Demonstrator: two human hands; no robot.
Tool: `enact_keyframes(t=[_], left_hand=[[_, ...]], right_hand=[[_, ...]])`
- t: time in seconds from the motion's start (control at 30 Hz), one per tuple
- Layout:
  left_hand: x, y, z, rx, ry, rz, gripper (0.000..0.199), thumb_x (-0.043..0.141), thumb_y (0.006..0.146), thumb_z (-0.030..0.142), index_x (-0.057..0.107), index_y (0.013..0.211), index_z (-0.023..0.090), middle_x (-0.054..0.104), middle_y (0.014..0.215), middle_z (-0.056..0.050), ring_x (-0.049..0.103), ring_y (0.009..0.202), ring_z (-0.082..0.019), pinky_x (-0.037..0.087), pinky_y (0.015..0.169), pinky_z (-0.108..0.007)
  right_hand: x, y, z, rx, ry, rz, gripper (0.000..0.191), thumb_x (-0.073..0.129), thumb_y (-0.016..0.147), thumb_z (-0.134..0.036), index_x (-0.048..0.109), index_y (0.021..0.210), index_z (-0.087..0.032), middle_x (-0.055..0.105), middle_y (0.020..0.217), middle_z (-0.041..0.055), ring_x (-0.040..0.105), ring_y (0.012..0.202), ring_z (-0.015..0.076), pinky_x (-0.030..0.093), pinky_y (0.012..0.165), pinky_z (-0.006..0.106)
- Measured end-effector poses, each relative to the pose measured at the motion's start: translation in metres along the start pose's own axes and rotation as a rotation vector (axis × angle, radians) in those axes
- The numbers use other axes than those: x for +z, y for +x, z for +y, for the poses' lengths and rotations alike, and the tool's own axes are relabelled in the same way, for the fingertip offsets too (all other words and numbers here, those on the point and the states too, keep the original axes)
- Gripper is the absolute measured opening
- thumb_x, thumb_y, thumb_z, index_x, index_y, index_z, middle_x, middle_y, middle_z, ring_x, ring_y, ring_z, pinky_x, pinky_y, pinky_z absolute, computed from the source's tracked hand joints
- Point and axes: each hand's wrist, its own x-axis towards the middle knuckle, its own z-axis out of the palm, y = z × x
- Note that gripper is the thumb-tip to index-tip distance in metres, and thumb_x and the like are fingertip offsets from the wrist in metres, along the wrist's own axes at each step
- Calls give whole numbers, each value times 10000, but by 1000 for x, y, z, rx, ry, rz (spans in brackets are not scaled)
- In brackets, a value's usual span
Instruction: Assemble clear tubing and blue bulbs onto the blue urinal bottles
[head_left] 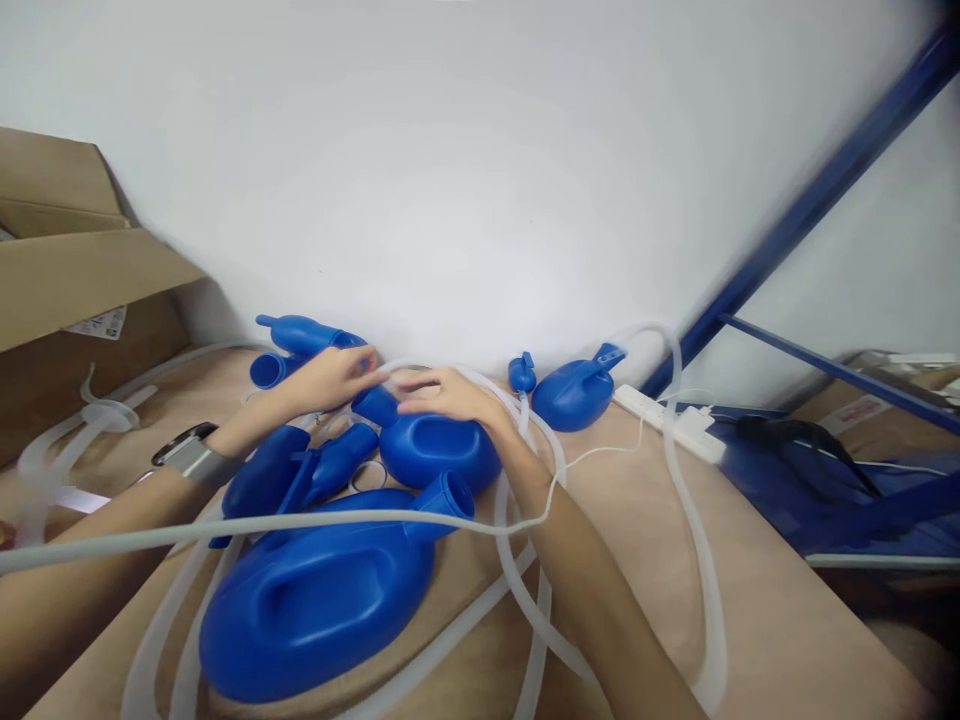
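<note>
Left hand: my left hand (345, 378), fingers bent, tips at the pale tubing (409, 366); can't tell if it's pinched.
Right hand: my right hand (448, 393), palm down, thumb and fingers parted, just above the middle bottle (440, 452); contact unclear.
Middle bottle: blue, rounded, oval grip recess, lying on the desk (637, 540) behind the front bottle (319, 595).
Front bottle: biggest in view, glossy blue plastic, same recess, round open neck pointing right.
Other blue parts: bottle by the wall (574, 395), right side; small blue piece (523, 373) just beside it, on tubing; wide-mouthed blue piece (300, 340) behind left hand.
Tubing: translucent whitish, smooth, looped round the bottles and over the desk.
Wrist: watch (196, 455), dark face, grey band, left side.
Label: printed white sticker (101, 322) on the cardboard box (90, 270), far left; too small to read.
Power: white power strip (671, 423), plug in it, right side; thin white cable (315, 521) crosses in front of the front bottle.
Frame: blue metal (810, 210), slanted, right.
</note>
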Motion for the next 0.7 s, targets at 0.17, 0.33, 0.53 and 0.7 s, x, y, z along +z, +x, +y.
enact_keyframes(t=[0.17,0.33,0.53,0.7], left_hand=[[-6,-20,-21,-105,38,-33,396,582,858,649,625,838,256,674,574,-6,625,538,-239,385,537,-314],[5,-37,-37,-110,96,-74,383,523,907,612,677,862,265,759,678,-26,703,609,-245,448,576,-304],[4,-41,-29,-136,218,36,348,478,929,527,711,874,275,769,735,-59,691,654,-276,376,572,-330],[1,-47,-1,-130,251,61,391,469,977,577,702,897,274,755,720,-33,676,654,-256,360,575,-328]], right_hand=[[-48,-27,27,317,-322,596,460,499,1066,-402,674,1426,-174,719,1420,152,664,1337,262,477,1187,425],[-88,-51,69,647,-547,752,930,689,937,-347,247,1700,-49,372,1667,350,378,1570,444,318,1259,585],[-90,-36,88,686,-681,622,716,745,952,-338,495,1612,-220,599,1494,278,550,1431,415,416,1163,588],[-106,-38,83,573,-678,660,360,483,1072,-233,745,1301,-138,764,1218,258,666,1280,381,474,1102,559]])
